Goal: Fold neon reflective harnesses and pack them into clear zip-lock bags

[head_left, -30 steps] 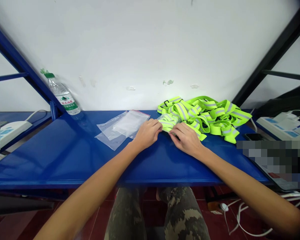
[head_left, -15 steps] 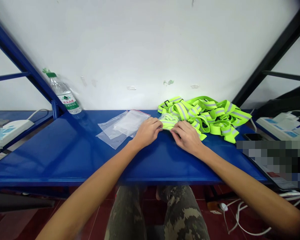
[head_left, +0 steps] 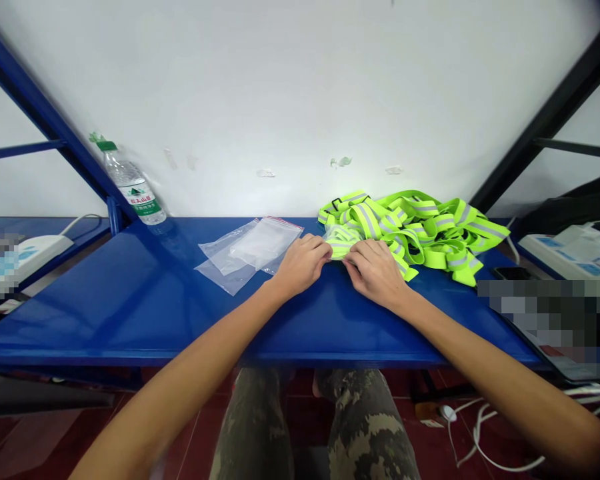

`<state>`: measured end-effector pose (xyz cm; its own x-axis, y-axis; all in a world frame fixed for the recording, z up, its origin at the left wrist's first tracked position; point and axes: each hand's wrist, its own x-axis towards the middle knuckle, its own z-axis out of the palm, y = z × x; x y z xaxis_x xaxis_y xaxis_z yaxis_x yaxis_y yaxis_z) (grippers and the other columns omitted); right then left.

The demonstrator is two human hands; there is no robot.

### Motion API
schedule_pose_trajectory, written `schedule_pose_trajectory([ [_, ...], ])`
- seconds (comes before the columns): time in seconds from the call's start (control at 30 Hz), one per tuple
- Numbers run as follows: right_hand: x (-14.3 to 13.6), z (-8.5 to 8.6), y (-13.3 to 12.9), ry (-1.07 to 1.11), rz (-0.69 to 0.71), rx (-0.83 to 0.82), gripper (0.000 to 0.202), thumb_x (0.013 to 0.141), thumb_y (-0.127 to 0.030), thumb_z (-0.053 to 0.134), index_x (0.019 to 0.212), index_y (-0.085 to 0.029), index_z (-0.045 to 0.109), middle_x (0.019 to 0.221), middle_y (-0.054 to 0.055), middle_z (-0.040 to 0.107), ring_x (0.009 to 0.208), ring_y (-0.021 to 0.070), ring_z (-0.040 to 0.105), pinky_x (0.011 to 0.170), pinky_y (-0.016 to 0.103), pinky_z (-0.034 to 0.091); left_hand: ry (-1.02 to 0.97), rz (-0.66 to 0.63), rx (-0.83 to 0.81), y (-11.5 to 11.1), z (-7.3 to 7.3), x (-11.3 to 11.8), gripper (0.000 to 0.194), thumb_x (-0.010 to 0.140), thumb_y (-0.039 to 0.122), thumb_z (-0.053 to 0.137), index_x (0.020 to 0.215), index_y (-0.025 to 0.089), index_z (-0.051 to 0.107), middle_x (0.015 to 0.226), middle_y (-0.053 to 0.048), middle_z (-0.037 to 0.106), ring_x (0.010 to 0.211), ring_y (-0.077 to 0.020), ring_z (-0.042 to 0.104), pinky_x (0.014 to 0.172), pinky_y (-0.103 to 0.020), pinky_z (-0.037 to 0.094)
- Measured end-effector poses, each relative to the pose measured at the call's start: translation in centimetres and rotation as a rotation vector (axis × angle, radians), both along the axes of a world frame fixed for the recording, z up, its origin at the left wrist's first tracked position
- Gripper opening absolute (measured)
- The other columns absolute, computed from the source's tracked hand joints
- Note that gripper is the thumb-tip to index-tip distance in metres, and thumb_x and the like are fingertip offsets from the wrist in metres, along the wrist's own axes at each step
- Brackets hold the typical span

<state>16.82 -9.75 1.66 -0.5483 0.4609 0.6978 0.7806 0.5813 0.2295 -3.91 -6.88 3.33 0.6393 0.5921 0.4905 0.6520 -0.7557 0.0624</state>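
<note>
Between my hands lies a clear plastic bag [head_left: 343, 243] with a folded yellow-green reflective strap inside. My left hand [head_left: 305, 262] pinches the near left edge of this bag. At its near right edge, my right hand [head_left: 374, 270] grips with thumb and fingers closed. Just behind and to the right is a tangled heap of yellow-green reflective straps [head_left: 430, 230] with grey stripes and a black buckle. Left of my left hand, several flat clear zip bags [head_left: 250, 250] overlap on the blue table [head_left: 155, 307].
A water bottle [head_left: 135, 187] with a green cap stands at the back left by the blue frame post. White wall behind the table. Power strips [head_left: 563, 250] sit at both sides, and a dark phone [head_left: 513, 273] lies at the right. White cables [head_left: 480, 433] hang below right.
The view has shifted slightly. Both hands keep their pinch on the bag's near edge, with only small finger movement; the straps and flat bags stay in place.
</note>
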Motion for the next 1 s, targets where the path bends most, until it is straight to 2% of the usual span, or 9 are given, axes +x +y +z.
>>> schedule_pose_trajectory([
  [0.33, -0.6, -0.1, -0.2, -0.024, -0.019, -0.016, 0.016, 0.093, -0.02, 0.053, 0.085, -0.015, 0.065, 0.084, 0.009, 0.062, 0.084, 0.0237, 0.049, 0.077, 0.039, 0.032, 0.166, 0.048, 0.073, -0.9, -0.2, 1.0, 0.014, 0.093, 0.013, 0.043, 0.093, 0.017, 0.057, 0.098, -0.009, 0.061, 0.093, -0.0242, 0.05, 0.076, -0.038, 0.039],
  [0.83, -0.7, -0.2, -0.2, -0.025, -0.002, -0.008, 0.014, 0.091, -0.016, 0.052, 0.085, -0.016, 0.065, 0.085, 0.009, 0.064, 0.084, 0.0238, 0.051, 0.079, 0.04, 0.033, 0.21, 0.081, 0.155, -1.2, -0.6, 1.5, 0.012, 0.091, 0.013, 0.044, 0.095, 0.017, 0.055, 0.097, -0.012, 0.061, 0.092, -0.0273, 0.051, 0.074, -0.041, 0.038],
  [1.0, -0.5, -0.1, -0.3, -0.021, 0.013, 0.028, 0.015, 0.091, -0.015, 0.052, 0.083, -0.016, 0.064, 0.085, 0.008, 0.064, 0.084, 0.0232, 0.051, 0.08, 0.04, 0.034, 0.204, 0.099, 0.2, -1.3, -0.5, 1.7, 0.015, 0.095, 0.018, 0.04, 0.096, 0.016, 0.055, 0.097, -0.012, 0.06, 0.092, -0.0271, 0.05, 0.075, -0.04, 0.038],
])
